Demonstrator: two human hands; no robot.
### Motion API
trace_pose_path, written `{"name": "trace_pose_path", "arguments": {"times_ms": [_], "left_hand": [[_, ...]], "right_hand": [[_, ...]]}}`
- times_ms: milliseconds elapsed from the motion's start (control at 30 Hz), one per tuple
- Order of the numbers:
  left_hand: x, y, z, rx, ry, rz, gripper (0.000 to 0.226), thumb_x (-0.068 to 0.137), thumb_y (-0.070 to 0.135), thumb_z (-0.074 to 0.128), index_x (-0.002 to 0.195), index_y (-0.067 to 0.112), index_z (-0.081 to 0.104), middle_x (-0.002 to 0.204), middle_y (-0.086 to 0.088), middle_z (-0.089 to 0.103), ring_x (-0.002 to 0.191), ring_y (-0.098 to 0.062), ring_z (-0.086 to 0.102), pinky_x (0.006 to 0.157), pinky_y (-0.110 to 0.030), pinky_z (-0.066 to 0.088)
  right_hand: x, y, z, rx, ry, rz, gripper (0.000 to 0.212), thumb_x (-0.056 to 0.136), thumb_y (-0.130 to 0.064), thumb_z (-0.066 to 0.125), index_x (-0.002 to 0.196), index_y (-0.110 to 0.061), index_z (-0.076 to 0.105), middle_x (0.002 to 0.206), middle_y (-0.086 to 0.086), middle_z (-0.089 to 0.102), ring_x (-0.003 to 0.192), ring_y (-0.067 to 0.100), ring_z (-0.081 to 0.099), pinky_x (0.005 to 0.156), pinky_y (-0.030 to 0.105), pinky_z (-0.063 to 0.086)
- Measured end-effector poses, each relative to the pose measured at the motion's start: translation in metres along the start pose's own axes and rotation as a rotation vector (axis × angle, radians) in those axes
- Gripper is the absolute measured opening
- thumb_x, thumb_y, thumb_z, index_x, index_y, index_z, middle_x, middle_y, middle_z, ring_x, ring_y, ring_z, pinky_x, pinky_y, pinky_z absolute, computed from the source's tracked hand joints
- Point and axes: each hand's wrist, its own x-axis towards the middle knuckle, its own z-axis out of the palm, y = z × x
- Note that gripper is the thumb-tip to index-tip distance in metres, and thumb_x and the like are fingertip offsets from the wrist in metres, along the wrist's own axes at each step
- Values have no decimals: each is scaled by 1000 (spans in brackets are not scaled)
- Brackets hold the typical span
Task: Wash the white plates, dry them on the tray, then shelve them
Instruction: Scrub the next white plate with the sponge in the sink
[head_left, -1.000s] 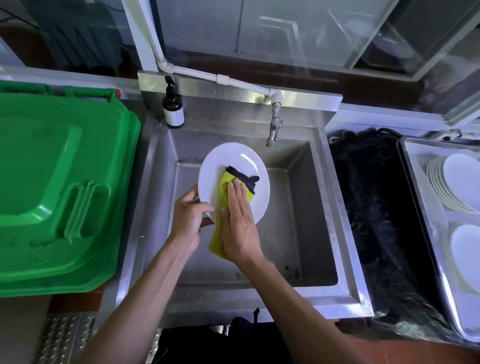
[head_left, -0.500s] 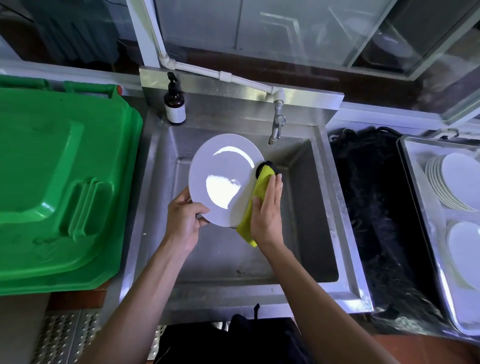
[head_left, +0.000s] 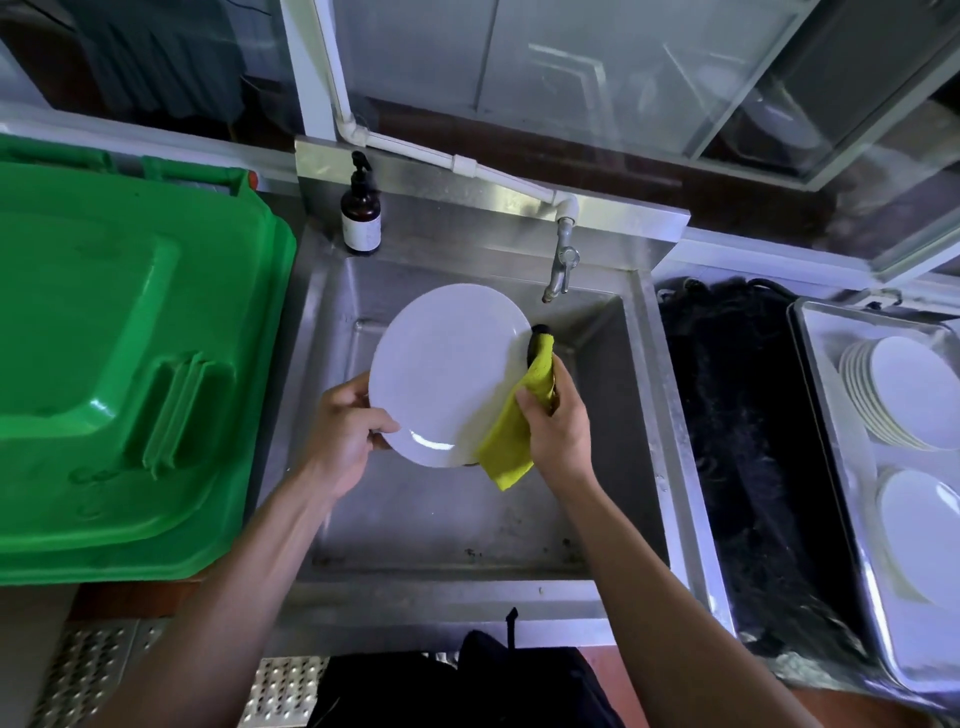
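Over the steel sink (head_left: 644, 415), the left hand (head_left: 345, 434) is grasping a white plate (head_left: 447, 374) by its lower left rim, thumb lying across the face and fingers curling behind, so the plate is tilting up above the basin rather than resting on it. Just to the right of that grip, the right hand (head_left: 561, 421) is clenching a yellow cloth (head_left: 511, 441) against the plate's right edge; the cloth is wrapping over the rim, its loose tail hanging below the hand and a dark end poking out above the fingers. Above the right hand, the tap (head_left: 560, 265) is pointing down into the basin, and I cannot tell whether water is running. Up and to the left of both hands, a brown pump bottle (head_left: 361, 215) is standing on the sink's back ledge. Far left of the left hand, a green bin lid (head_left: 124, 364) is lying flat. Well to the right of the right hand, past a black-lined bin (head_left: 748, 441), a metal tray (head_left: 826, 426) is holding 1 leaning stack of plates (head_left: 898, 395) and 1 more white plate (head_left: 919, 525) nearer to me.
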Motion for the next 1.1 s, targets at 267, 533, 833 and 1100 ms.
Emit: {"name": "trace_pose_path", "arguments": {"times_ms": [267,533,833,1100], "left_hand": [[2,6,-13,180,-83,8,43,53,3,58,82,29,78,83,-3,72,76,-23,63,51,-26,50],[15,20,-21,429,-247,-14,58,55,4,57,88,47,79,93,4,78,84,-19,71,62,-35,57],[27,30,-5,717,-339,75,62,67,-13,56,111,26,78,115,19,73,112,-23,67,98,-51,54],[36,31,14,825,-288,70,60,73,-18,49,112,17,78,107,34,68,107,-19,65,81,-32,52]], "right_hand": [[13,-4,0,13,-38,-21,40,96,-16,63,133,-30,58,109,-11,69,101,10,63,90,33,51],[19,-16,-8,-98,-117,-73,55,89,-13,70,137,-36,56,115,-19,67,107,3,61,93,26,49],[28,-28,-8,-329,-201,-276,56,86,-8,72,137,-21,53,120,-1,63,109,19,55,88,26,39],[23,-21,-10,-385,-100,-400,52,84,-6,73,133,-12,57,123,5,64,114,28,52,97,37,41]]}}
